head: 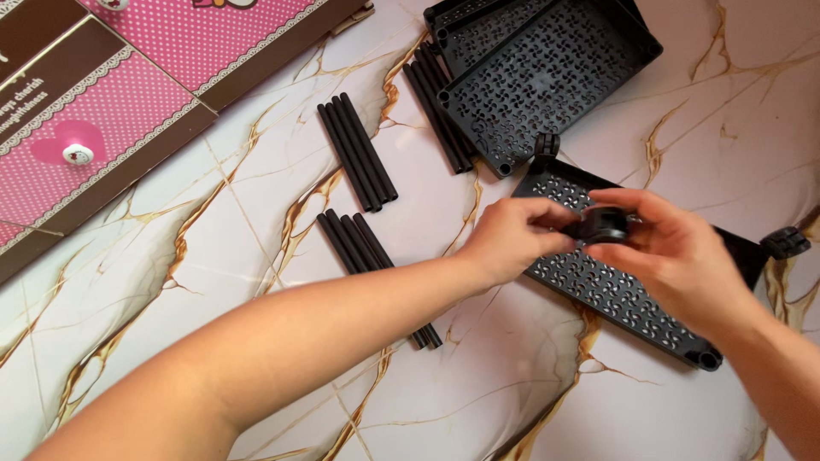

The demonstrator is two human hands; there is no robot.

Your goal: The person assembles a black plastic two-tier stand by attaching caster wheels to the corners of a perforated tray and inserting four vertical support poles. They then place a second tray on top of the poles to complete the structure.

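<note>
My left hand (511, 239) and my right hand (675, 252) meet over a black perforated plastic shelf tray (598, 286) lying upside down on the marble-patterned floor. Both hands pinch a small black caster wheel (602, 225) between their fingertips, just above the tray. Another caster (786, 242) sits fitted at the tray's right corner, and one more caster (546, 143) at its far corner. The tray's near corner socket (708, 359) shows as an open round hole.
Two more black perforated trays (547, 77) are stacked at the top. Three bundles of black tubes lie on the floor: one (357, 150) at centre, one (354, 242) partly under my left forearm, one (440, 115) beside the stack. A pink dotted cabinet (111, 94) lies at upper left.
</note>
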